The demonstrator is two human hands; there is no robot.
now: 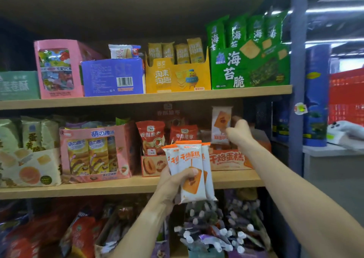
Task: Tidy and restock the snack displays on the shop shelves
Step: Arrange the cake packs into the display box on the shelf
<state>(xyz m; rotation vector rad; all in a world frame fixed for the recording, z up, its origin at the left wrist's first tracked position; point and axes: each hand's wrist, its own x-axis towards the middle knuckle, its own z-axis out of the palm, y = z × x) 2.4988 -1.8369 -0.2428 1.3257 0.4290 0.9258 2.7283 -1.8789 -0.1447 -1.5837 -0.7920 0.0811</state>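
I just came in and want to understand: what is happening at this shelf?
A person is restocking. The left hand grips a bunch of white-and-orange cake packets. The right hand holds one more packet upright over the orange display box on the middle shelf.

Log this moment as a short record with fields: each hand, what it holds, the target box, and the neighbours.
left hand: grips a bunch of white-and-orange cake packets, upright, in front of the middle shelf
right hand: holds a single cake packet above the orange display box
box position: right end of the middle shelf
left neighbour: red jujube bags
shelf above: green seaweed cracker box
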